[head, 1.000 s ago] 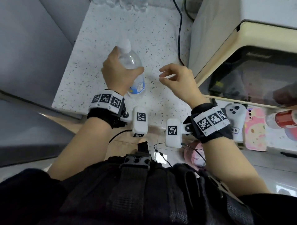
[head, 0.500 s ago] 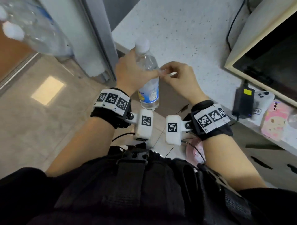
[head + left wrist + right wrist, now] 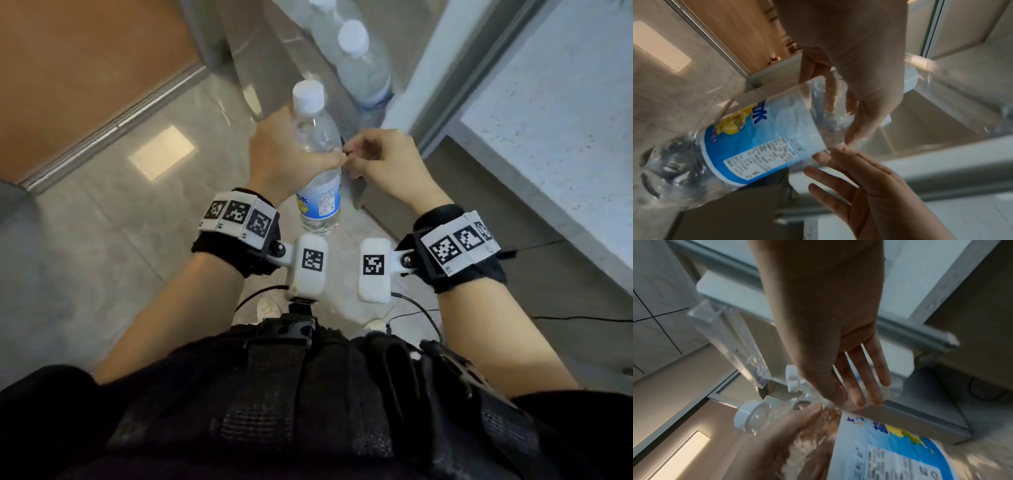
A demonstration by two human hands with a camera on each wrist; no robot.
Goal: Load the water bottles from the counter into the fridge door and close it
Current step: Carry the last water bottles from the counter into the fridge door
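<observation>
A clear water bottle [image 3: 317,144] with a white cap and a blue label hangs upright over the floor, and my left hand [image 3: 287,154] grips it around its upper body. In the left wrist view the fingers wrap the bottle [image 3: 756,146] above the label. My right hand [image 3: 380,154] is just right of it, holding nothing; its straight fingers [image 3: 838,162] touch the bottle's side. More water bottles [image 3: 363,68] stand in the open fridge door ahead of me. A clear door shelf [image 3: 729,340] shows in the right wrist view.
The speckled white counter [image 3: 555,102] runs along the right, its edge close to my right arm. The fridge door's pale frame [image 3: 442,68] stands between counter and stored bottles. Grey floor tiles [image 3: 102,240] lie below and to the left, with wood flooring [image 3: 85,68] beyond.
The bottle has left the counter and travelled left, over the floor, towards the fridge door. My right hand came in beside it. The stored bottles have come into view ahead.
</observation>
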